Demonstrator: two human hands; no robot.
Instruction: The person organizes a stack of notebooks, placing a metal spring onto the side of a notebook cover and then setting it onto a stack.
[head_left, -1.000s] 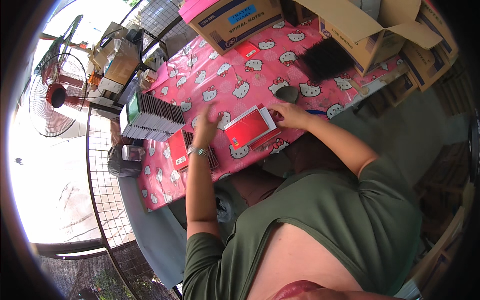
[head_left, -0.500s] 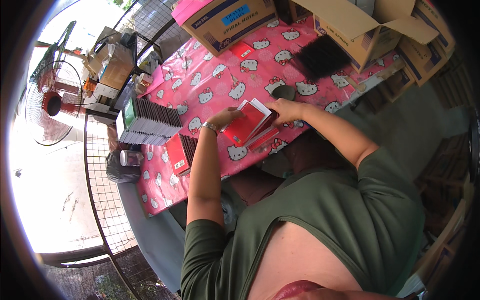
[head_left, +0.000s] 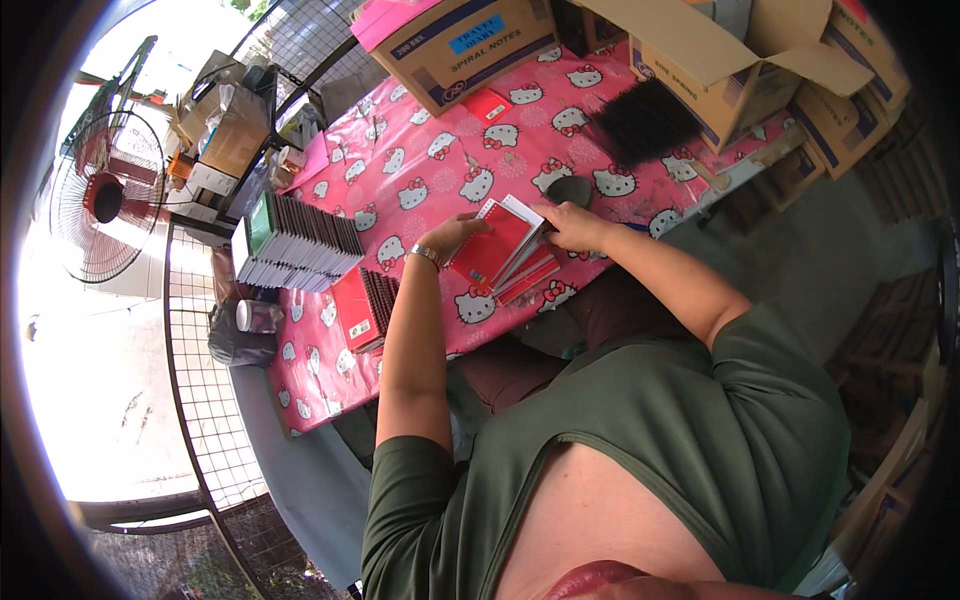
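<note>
My left hand (head_left: 454, 237), with a metal watch on its wrist, grips the left edge of a red notebook cover (head_left: 494, 246). A row of punched holes runs along the cover's upper left edge. Behind it, loose white punched pages (head_left: 524, 211) fan out. My right hand (head_left: 577, 227) pinches those pages at their upper right corner. More red covers (head_left: 530, 277) lie beneath on the table, partly hidden by the held bundle. Beyond my right hand rests a dark grey rounded object (head_left: 568, 190), its kind unclear.
Spiral-bound notebooks stand in a long stack (head_left: 300, 242) at left, beside a shorter red notebook stack (head_left: 362, 308). Black binding spirals (head_left: 643, 122) pile at far right near an open carton (head_left: 700, 75). Another carton (head_left: 465, 55) stands at the back of the pink patterned table (head_left: 330, 385).
The bundle's lower end has fanned further apart, with white pages now showing between the red covers. Both hands keep nearly the same place and grip.
</note>
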